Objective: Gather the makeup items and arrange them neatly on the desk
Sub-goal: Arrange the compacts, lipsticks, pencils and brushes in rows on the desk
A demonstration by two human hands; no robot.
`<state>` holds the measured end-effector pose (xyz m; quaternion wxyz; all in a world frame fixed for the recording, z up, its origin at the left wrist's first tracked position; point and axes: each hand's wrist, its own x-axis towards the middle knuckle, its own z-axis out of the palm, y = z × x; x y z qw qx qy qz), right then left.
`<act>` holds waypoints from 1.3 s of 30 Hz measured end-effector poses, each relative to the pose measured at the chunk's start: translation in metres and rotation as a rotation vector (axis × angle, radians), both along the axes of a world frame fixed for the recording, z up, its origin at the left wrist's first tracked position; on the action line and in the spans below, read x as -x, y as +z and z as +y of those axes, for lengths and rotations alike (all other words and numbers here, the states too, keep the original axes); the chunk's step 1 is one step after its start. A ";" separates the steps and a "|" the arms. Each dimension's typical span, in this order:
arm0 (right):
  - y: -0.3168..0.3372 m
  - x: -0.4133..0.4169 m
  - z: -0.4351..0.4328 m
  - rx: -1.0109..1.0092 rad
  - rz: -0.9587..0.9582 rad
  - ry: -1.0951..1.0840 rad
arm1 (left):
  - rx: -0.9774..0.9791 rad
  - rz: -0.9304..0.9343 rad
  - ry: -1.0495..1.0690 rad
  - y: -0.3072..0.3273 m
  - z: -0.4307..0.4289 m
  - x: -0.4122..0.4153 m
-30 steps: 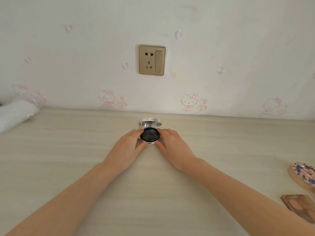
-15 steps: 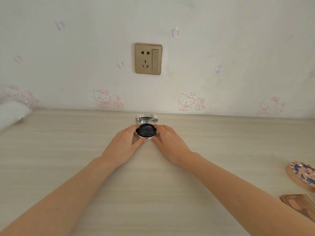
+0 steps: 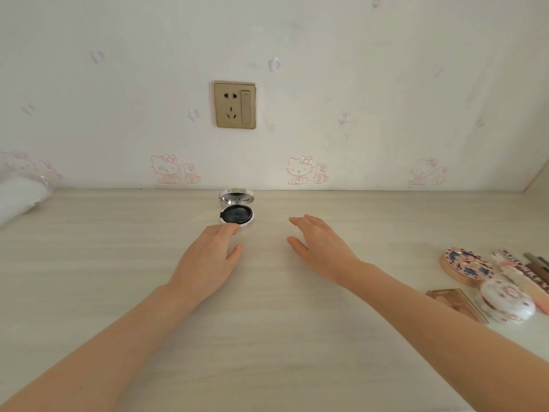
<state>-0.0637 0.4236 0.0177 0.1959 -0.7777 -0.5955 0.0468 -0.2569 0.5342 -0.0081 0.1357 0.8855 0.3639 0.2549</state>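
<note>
Silver-rimmed and black inside, an open compact [image 3: 236, 215] sits at the back of the pale wood-grain desk [image 3: 118, 278], upper centre of the frame. Its mirrored lid is raised towards the wall, directly below a gold wall socket [image 3: 234, 104]. The left hand [image 3: 208, 257] lies flat just in front of it with fingers extended and gripping nothing. Its fingertips [image 3: 233, 228] are at the compact's near rim, and whether they touch it cannot be made out. The right hand [image 3: 320, 248] is released too, fingers loose and spread, well apart from the compact at centre right. Placed squarely against the back edge, the compact looks like the first piece of a tidy row, and the slack hands suggest it has been set where it is wanted. The other items lie in a loose heap at the lower right edge, seemingly awaiting collection: one round floral case [image 3: 466, 264], one white round case [image 3: 505, 300], one rectangular palette [image 3: 454, 301], one lettered pack [image 3: 523, 278] and some slim brown sticks [image 3: 537, 267], cut off by the frame and too few showing to count. That makes three round cases in all, one open and two closed. A white wrapped bundle [image 3: 17, 200] lies at the far left, and four pink cartoon cats [image 3: 300, 171] run along the foot of the wall.
</note>
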 end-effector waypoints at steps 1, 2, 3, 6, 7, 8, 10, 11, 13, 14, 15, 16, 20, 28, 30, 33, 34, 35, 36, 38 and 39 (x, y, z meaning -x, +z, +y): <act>0.001 -0.003 -0.012 0.004 -0.017 -0.006 | -0.006 -0.002 -0.024 0.001 -0.009 -0.004; 0.002 -0.006 -0.024 0.010 -0.041 -0.010 | -0.010 -0.004 -0.049 0.002 -0.018 -0.009; 0.003 -0.010 -0.036 0.016 -0.063 -0.015 | -0.006 -0.007 -0.072 0.002 -0.027 -0.015; 0.007 -0.024 -0.074 0.016 -0.097 -0.064 | 0.030 -0.025 -0.139 0.005 -0.056 -0.037; 0.010 -0.029 -0.086 0.012 -0.103 -0.088 | 0.035 -0.032 -0.165 0.006 -0.066 -0.046; 0.012 -0.035 -0.098 0.008 -0.105 -0.113 | 0.039 -0.036 -0.191 0.006 -0.076 -0.056; 0.015 -0.050 -0.122 0.015 -0.100 -0.165 | 0.058 -0.041 -0.233 0.007 -0.096 -0.076; 0.016 -0.058 -0.133 0.024 -0.103 -0.188 | 0.069 -0.041 -0.252 0.006 -0.105 -0.086; 0.016 -0.075 -0.153 0.034 -0.114 -0.242 | 0.086 -0.038 -0.290 0.006 -0.122 -0.107; 0.016 -0.083 -0.162 0.040 -0.122 -0.270 | 0.096 -0.038 -0.309 0.005 -0.130 -0.117; 0.016 -0.091 -0.171 0.049 -0.133 -0.297 | 0.107 -0.040 -0.325 0.006 -0.138 -0.127; 0.017 -0.099 -0.179 0.064 -0.145 -0.322 | 0.116 -0.043 -0.342 0.006 -0.146 -0.137; 0.019 -0.134 -0.200 0.069 -0.132 -0.413 | 0.133 -0.034 -0.408 0.009 -0.171 -0.179; 0.025 -0.186 -0.206 0.204 -0.092 -0.529 | 0.280 -0.026 -0.419 0.015 -0.184 -0.257; 0.026 -0.193 -0.203 0.271 -0.119 -0.531 | 0.284 0.023 -0.405 0.014 -0.184 -0.272; 0.022 -0.203 -0.197 0.338 -0.187 -0.502 | 0.234 0.198 -0.407 0.007 -0.181 -0.289; 0.021 -0.205 -0.196 0.352 -0.195 -0.502 | 0.210 0.235 -0.411 0.004 -0.179 -0.294; 0.020 -0.206 -0.195 0.363 -0.199 -0.502 | 0.194 0.256 -0.414 0.001 -0.178 -0.298; 0.020 -0.206 -0.195 0.372 -0.204 -0.497 | 0.192 0.267 -0.415 0.000 -0.177 -0.300; 0.021 -0.205 -0.193 0.369 -0.186 -0.497 | 0.230 0.257 -0.416 -0.001 -0.177 -0.303; 0.022 -0.204 -0.193 0.371 -0.166 -0.506 | 0.254 0.240 -0.416 -0.001 -0.177 -0.303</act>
